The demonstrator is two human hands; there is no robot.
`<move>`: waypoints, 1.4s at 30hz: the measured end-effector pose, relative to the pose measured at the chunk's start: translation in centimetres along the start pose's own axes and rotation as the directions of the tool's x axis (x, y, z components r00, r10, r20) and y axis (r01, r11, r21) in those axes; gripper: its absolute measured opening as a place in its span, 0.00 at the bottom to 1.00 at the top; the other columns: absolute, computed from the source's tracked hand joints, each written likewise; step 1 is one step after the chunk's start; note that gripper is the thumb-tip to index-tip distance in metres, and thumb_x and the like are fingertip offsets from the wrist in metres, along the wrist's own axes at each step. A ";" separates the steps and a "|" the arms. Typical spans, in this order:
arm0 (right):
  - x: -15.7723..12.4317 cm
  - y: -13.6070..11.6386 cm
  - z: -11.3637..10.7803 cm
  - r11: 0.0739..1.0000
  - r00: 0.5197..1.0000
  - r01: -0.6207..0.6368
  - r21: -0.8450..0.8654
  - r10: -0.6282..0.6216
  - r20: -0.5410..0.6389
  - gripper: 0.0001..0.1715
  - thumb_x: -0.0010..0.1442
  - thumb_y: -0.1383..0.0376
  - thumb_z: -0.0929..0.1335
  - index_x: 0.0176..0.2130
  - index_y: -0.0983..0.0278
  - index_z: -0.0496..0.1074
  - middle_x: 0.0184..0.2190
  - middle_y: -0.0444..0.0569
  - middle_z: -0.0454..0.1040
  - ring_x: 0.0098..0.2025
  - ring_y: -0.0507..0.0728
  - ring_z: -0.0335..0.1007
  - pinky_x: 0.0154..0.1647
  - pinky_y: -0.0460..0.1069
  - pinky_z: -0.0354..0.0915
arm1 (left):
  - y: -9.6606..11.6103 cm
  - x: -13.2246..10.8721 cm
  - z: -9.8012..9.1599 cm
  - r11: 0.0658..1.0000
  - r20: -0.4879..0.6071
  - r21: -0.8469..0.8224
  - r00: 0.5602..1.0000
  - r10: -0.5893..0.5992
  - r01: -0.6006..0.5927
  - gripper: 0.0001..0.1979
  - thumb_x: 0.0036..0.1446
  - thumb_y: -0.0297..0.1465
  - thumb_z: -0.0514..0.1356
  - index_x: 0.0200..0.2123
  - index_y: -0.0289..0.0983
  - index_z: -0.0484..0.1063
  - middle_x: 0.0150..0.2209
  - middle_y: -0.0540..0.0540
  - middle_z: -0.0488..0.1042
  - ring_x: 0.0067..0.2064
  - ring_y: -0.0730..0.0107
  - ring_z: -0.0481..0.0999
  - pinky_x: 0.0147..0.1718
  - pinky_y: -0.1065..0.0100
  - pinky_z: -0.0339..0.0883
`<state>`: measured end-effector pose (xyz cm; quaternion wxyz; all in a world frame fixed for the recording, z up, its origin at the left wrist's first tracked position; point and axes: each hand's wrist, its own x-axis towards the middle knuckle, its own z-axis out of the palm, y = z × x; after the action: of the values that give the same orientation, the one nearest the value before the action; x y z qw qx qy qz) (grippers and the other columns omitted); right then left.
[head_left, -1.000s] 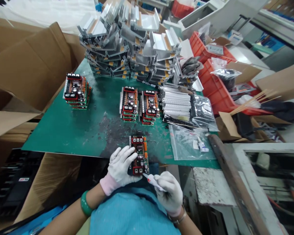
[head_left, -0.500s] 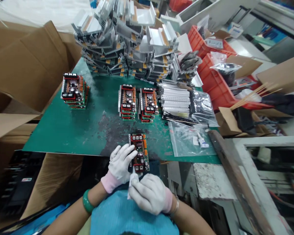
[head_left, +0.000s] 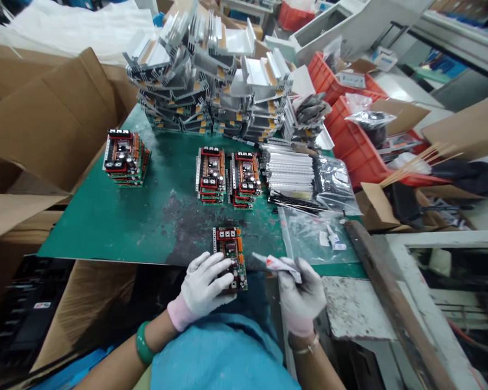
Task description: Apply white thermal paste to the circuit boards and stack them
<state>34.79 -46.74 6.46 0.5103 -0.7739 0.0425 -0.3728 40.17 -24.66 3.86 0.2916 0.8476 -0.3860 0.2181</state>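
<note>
My left hand (head_left: 205, 287), in a white glove with a pink cuff, lies across the lower left of a circuit board (head_left: 241, 265). Its fingers are stretched out and touch the board, covering part of it. That board has red and black parts and orange connectors, and lies at the table's near edge. To the right, my right hand (head_left: 303, 295), gloved too, is closed around a small white squeeze tube (head_left: 277, 264) with red print. The tube's thin nozzle points left toward the board, apart from it.
Stacked circuit boards stand at the left (head_left: 126, 157) and as two stacks in the middle (head_left: 210, 176). Behind them rise piled aluminium heat sinks (head_left: 223, 81). On the right are metal strips (head_left: 289, 170), a plastic bag (head_left: 299, 230) with another tube on it, and red crates (head_left: 355, 141).
My right hand has moved right and up, carrying the tube away from the board's lower edge. My left hand has shifted slightly right over the board. The view has tilted a little.
</note>
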 end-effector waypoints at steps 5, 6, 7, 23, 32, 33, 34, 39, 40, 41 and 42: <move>1.6 2.5 3.4 0.951 0.943 -0.271 0.152 0.294 -0.156 0.14 0.57 0.59 0.74 0.42 0.62 0.76 0.36 0.49 0.80 0.31 0.56 0.78 0.31 0.52 0.75 | -0.4 -0.2 0.3 0.999 0.050 -0.024 0.998 0.042 -0.041 0.10 0.59 0.38 0.65 0.42 0.42 0.72 0.49 0.46 0.79 0.56 0.60 0.75 0.57 0.57 0.62; 2.0 2.7 3.9 0.943 0.935 -0.291 0.160 0.316 -0.162 0.13 0.56 0.58 0.74 0.40 0.63 0.77 0.36 0.49 0.80 0.31 0.56 0.78 0.32 0.52 0.75 | -0.6 -0.3 0.3 0.999 0.075 -0.023 0.996 0.047 -0.045 0.10 0.59 0.38 0.65 0.41 0.42 0.72 0.49 0.47 0.79 0.56 0.60 0.75 0.56 0.57 0.63; 2.4 2.9 4.4 0.939 0.930 -0.305 0.157 0.329 -0.164 0.13 0.56 0.58 0.74 0.39 0.63 0.77 0.35 0.49 0.80 0.32 0.56 0.78 0.32 0.51 0.74 | -0.8 -0.5 0.4 0.998 0.095 -0.023 0.994 0.054 -0.052 0.10 0.58 0.39 0.65 0.40 0.42 0.72 0.49 0.47 0.79 0.55 0.61 0.76 0.55 0.58 0.64; 3.7 3.9 5.8 0.908 0.906 -0.420 0.009 0.419 -0.056 0.15 0.57 0.55 0.70 0.39 0.64 0.74 0.31 0.47 0.78 0.31 0.56 0.74 0.34 0.50 0.69 | -1.2 -0.1 0.2 0.996 0.054 -0.033 0.995 0.085 -0.083 0.09 0.61 0.40 0.62 0.36 0.42 0.71 0.46 0.49 0.81 0.52 0.63 0.78 0.52 0.61 0.67; 2.8 3.9 5.3 0.937 0.937 -0.348 -0.032 0.346 -0.045 0.13 0.58 0.57 0.69 0.38 0.63 0.74 0.31 0.47 0.77 0.31 0.55 0.74 0.33 0.49 0.69 | -1.2 0.0 0.3 0.996 0.039 -0.044 0.996 0.084 -0.082 0.09 0.62 0.40 0.62 0.36 0.42 0.70 0.45 0.48 0.81 0.51 0.63 0.79 0.53 0.61 0.66; 2.8 3.8 5.2 0.943 0.943 -0.332 -0.034 0.331 -0.040 0.13 0.58 0.57 0.69 0.37 0.63 0.74 0.30 0.46 0.77 0.31 0.55 0.74 0.33 0.49 0.69 | -1.2 0.0 0.3 0.996 0.041 -0.044 0.996 0.079 -0.077 0.09 0.62 0.41 0.62 0.36 0.42 0.71 0.45 0.48 0.81 0.51 0.63 0.79 0.53 0.61 0.66; 2.9 3.8 5.2 0.947 0.948 -0.318 -0.035 0.317 -0.034 0.12 0.58 0.57 0.69 0.37 0.63 0.74 0.30 0.46 0.77 0.30 0.55 0.74 0.32 0.49 0.69 | -1.2 -0.1 0.4 0.996 0.048 -0.044 0.996 0.075 -0.072 0.09 0.61 0.41 0.62 0.35 0.42 0.71 0.45 0.48 0.81 0.51 0.62 0.79 0.52 0.61 0.67; 3.0 3.5 5.1 0.957 0.958 -0.287 -0.044 0.287 -0.023 0.11 0.58 0.57 0.69 0.35 0.62 0.75 0.30 0.46 0.78 0.31 0.55 0.74 0.33 0.49 0.69 | -1.2 -0.3 0.5 0.996 0.052 -0.048 0.996 0.075 -0.072 0.09 0.61 0.40 0.62 0.36 0.42 0.71 0.46 0.48 0.81 0.52 0.63 0.78 0.53 0.61 0.67; 3.0 3.4 5.1 0.954 0.955 -0.296 -0.044 0.295 -0.029 0.11 0.57 0.57 0.70 0.36 0.62 0.74 0.30 0.45 0.78 0.31 0.55 0.74 0.33 0.48 0.69 | -1.2 -0.3 0.5 0.996 0.050 -0.049 0.996 0.075 -0.072 0.09 0.61 0.40 0.62 0.36 0.42 0.71 0.46 0.48 0.81 0.52 0.63 0.78 0.53 0.61 0.66; 3.0 3.4 5.1 0.950 0.950 -0.310 -0.041 0.309 -0.038 0.11 0.57 0.57 0.70 0.36 0.62 0.74 0.30 0.45 0.77 0.30 0.54 0.74 0.32 0.48 0.68 | -1.2 -0.4 0.5 0.996 0.053 -0.048 0.996 0.073 -0.070 0.09 0.61 0.40 0.63 0.36 0.42 0.71 0.46 0.48 0.81 0.52 0.63 0.78 0.53 0.61 0.66; 3.0 3.4 5.1 0.944 0.944 -0.328 -0.033 0.326 -0.047 0.11 0.57 0.57 0.70 0.36 0.62 0.74 0.29 0.45 0.77 0.28 0.53 0.73 0.30 0.48 0.68 | -1.2 -0.4 0.5 0.997 0.060 -0.046 0.996 0.069 -0.066 0.09 0.60 0.40 0.63 0.36 0.42 0.71 0.45 0.48 0.81 0.52 0.63 0.78 0.53 0.61 0.66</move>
<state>41.19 -45.80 4.25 0.5481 -0.7585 0.1884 -0.2979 40.97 -24.12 2.86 0.2908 0.8336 -0.4281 0.1931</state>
